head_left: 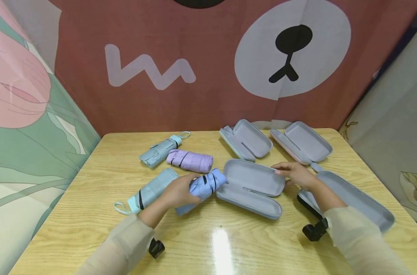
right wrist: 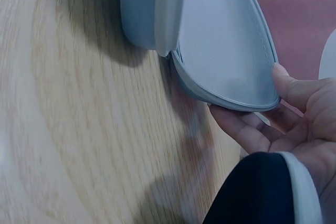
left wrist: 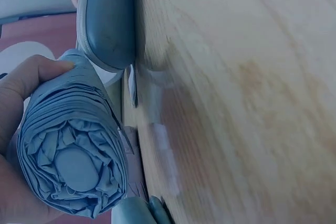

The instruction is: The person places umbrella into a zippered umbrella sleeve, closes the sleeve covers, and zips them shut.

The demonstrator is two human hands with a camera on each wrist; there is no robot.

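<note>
A folded blue umbrella (head_left: 208, 184) is gripped in my left hand (head_left: 179, 191), above the table at the left end of an open grey zip case (head_left: 254, 177). Its rolled fabric end (left wrist: 76, 169) faces the left wrist camera, and my fingers cover part of its side. On the right, my right hand (head_left: 296, 175) pinches the rim of that case's lid. In the right wrist view the thumb lies on the inside of the lid (right wrist: 228, 40) and the fingers are underneath. The case stands unfolded, and no contents show inside.
A purple folded umbrella (head_left: 191, 161) and two teal ones, one behind (head_left: 158, 152) and one nearer (head_left: 156, 188), lie on the left. Open cases stand at the back middle (head_left: 253, 139), back right (head_left: 308, 141) and near right (head_left: 354, 198), under my right forearm.
</note>
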